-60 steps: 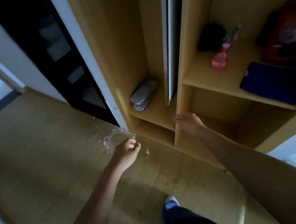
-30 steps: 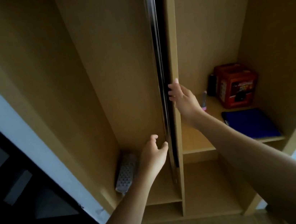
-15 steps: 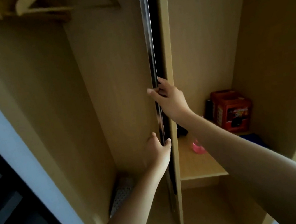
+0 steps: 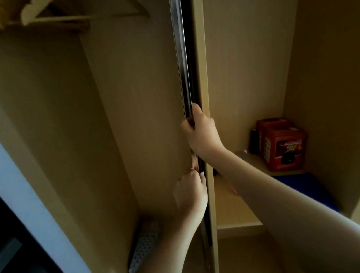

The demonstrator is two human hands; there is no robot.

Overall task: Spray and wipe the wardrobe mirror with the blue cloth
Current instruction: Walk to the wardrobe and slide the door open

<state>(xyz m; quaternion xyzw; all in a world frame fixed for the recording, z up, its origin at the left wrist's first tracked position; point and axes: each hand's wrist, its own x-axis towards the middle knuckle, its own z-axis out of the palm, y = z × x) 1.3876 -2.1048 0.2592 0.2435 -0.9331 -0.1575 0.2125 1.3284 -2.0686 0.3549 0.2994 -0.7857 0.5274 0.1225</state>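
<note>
The wardrobe mirror [image 4: 181,51] shows only as a thin dark edge-on strip beside the centre partition. My right hand [image 4: 201,131] is closed around that edge at mid height. Just below it, my left hand [image 4: 191,192] grips the same edge with curled fingers. The blue cloth [image 4: 304,185] lies folded flat on the right shelf, partly behind my right forearm. Only a sliver of the pink spray bottle [image 4: 234,190] shows beside my right arm.
A red box [image 4: 282,143] and a dark object [image 4: 254,141] stand at the back of the right shelf [image 4: 227,208]. A grey perforated slipper [image 4: 144,244] lies on the left compartment floor. Wooden hangers [image 4: 43,12] hang top left. A dark opening [image 4: 6,250] lies at far left.
My right hand went from fingers spread against the mirror's edge to closed around it. My left hand rose and closed on the edge too. The view tilted up from the floor.
</note>
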